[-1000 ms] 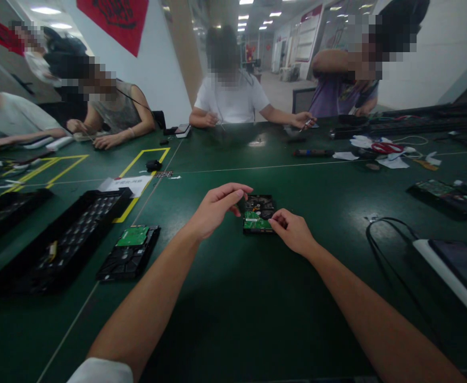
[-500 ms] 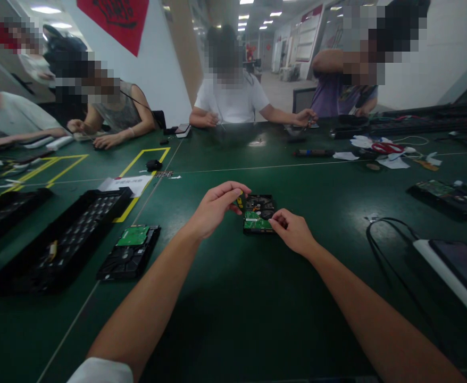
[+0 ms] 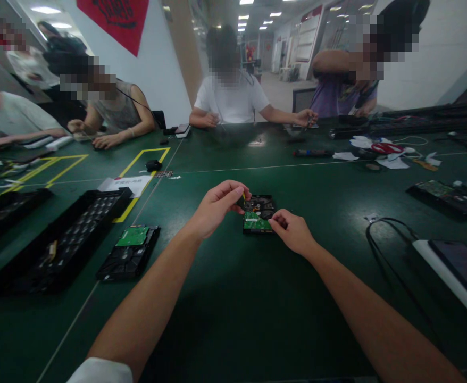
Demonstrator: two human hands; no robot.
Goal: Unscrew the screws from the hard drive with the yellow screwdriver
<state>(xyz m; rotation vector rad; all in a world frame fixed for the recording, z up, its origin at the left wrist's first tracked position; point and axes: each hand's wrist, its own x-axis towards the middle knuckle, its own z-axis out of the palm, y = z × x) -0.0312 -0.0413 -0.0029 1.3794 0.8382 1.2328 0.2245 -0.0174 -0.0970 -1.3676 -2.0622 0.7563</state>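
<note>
Shifting slightly vs 1 s ago: L hand (image 3: 217, 208) is curling its fingers lower, bringing the yellow-tipped tool (image 3: 243, 196) down to the far-left corner of the hard drive (image 3: 259, 214). R hand (image 3: 293, 232) isn't budging. Prob. the tip is now meeting sth at that corner, so the work on this drive is getting under way.

L hand is pinching the tool btw thumb & fingertips. R hand is sitting curled at the drive's near-right edge; can't tell if it's gripping or just bracing. Drive is lying flat, green board up, mid-table (image 3: 233, 298), right btw both hands.

Counting outward:
- 1 second drive (image 3: 130, 252) lying left
- 2 black trays, nearer tray (image 3: 64, 242) & farther tray (image 3: 6, 213)
- 1 white-edged device (image 3: 452, 266) w/ cable on the right
- 1 loose board (image 3: 441, 191) lying beyond it
- 5 co-workers along the far side, incl. one in a white tee (image 3: 233, 101)
</note>
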